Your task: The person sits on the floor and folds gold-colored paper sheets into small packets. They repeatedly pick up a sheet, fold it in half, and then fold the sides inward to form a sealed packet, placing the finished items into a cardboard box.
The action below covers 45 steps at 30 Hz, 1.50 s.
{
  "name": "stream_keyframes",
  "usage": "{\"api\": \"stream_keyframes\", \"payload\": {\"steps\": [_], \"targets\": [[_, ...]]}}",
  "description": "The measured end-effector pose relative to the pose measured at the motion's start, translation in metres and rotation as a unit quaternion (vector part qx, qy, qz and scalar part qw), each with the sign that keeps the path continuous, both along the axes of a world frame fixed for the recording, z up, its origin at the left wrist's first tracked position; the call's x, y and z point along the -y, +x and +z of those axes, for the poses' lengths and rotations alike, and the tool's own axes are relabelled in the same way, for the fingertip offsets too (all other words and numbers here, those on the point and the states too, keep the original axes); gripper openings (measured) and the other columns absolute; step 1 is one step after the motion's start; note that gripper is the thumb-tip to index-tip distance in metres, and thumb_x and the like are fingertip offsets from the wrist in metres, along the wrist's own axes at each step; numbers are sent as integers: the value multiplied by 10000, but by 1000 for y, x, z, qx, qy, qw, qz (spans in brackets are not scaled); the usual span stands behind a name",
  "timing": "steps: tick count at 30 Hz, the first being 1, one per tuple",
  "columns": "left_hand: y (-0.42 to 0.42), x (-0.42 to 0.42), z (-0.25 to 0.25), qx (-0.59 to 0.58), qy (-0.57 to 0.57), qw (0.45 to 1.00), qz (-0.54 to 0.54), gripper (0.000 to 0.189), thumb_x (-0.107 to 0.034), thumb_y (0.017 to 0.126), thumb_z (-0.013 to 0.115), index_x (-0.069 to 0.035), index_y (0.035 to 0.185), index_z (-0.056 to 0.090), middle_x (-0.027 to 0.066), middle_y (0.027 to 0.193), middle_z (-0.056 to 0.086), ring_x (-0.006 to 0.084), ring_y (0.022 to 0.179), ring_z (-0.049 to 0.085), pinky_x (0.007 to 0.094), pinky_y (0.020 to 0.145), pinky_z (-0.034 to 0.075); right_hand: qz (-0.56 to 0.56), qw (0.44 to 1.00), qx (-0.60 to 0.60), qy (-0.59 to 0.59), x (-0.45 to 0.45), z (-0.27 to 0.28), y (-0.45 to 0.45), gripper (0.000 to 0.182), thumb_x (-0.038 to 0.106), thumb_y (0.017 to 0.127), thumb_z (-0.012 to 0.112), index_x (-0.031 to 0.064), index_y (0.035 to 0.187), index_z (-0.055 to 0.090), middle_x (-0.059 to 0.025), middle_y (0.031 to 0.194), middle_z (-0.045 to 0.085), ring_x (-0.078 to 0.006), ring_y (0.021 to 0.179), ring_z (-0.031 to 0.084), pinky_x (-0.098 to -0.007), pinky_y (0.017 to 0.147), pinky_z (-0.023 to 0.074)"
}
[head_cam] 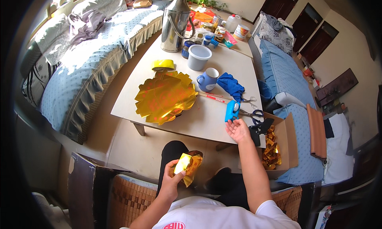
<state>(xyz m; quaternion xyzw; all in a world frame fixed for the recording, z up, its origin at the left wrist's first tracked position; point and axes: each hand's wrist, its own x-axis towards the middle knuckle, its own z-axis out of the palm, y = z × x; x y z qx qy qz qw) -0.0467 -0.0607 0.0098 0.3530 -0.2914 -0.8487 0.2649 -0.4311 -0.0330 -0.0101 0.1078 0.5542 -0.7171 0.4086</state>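
My left hand (173, 179) holds a folded piece of shiny gold foil paper (192, 166) over my lap, thumb on its near face. At the table's near right edge, my right hand (238, 130) is turned palm up with nothing visible in it. Its fingertips are at the near end of a blue tape dispenser (230, 111); whether they touch it is unclear. Scissors with dark handles (257, 115) lie just beyond that hand. A stack of gold foil sheets with notched edges and red print (165, 97) lies on the table (206, 126), left of the dispenser.
A cardboard box (291, 145) with folded gold pieces (271, 148) stands right of the table. A blue mug (208, 80), blue cloth (231, 85), grey bucket (199, 58), yellow tape roll (162, 64) and metal thermos flask (175, 24) stand or lie farther back. Sofas flank both sides.
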Motion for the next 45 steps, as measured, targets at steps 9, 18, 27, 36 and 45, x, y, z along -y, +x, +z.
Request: {"api": "stream_keyframes", "payload": {"steps": [9, 18, 27, 36, 45], "targets": [[-7, 5, -7, 17, -47, 998, 26, 593, -76, 841, 748, -108, 1356, 457, 92, 1156, 568, 174, 1085, 576, 322, 956, 480, 176, 976, -130, -5, 0, 26, 68, 114, 189, 963, 580, 77, 941, 582, -90, 1063, 709, -209, 1008, 690, -302, 839, 532], [-11, 14, 11, 94, -114, 988, 48, 572, -81, 847, 762, -120, 1332, 461, 83, 1115, 579, 145, 980, 599, 287, 845, 516, 391, 864, -313, -56, -25, 72, 190, 131, 141, 1006, 612, 24, 1064, 622, -38, 891, 687, -67, 762, 623, -205, 675, 490], [-14, 0, 14, 80, -180, 980, 20, 588, -31, 829, 766, -71, 1321, 446, 94, 1169, 580, 156, 1034, 611, 292, 881, 530, 461, 788, -405, -47, -40, 82, 213, 652, 33, 976, 596, 161, 1566, 351, 5, 793, 627, -51, 742, 551, -218, 727, 467], [-12, -5, 0, 148, -355, 922, 43, 632, -82, 792, 799, -30, 1329, 470, 113, 1256, 541, 214, 1174, 550, 345, 1015, 458, 431, 823, -367, -47, -47, 75, 214, 658, 61, 987, 598, 151, 1576, 318, -28, 769, 631, -85, 696, 578, -234, 697, 496], [-11, -2, 26, 61, -148, 987, -8, 654, -89, 824, 799, -104, 1375, 447, 93, 1155, 542, 165, 1018, 595, 291, 868, 518, 412, 822, -388, 64, -51, 71, 207, 768, 347, 912, 751, 153, 1551, 372, -56, 908, 649, -102, 789, 594, -248, 664, 473]]}}
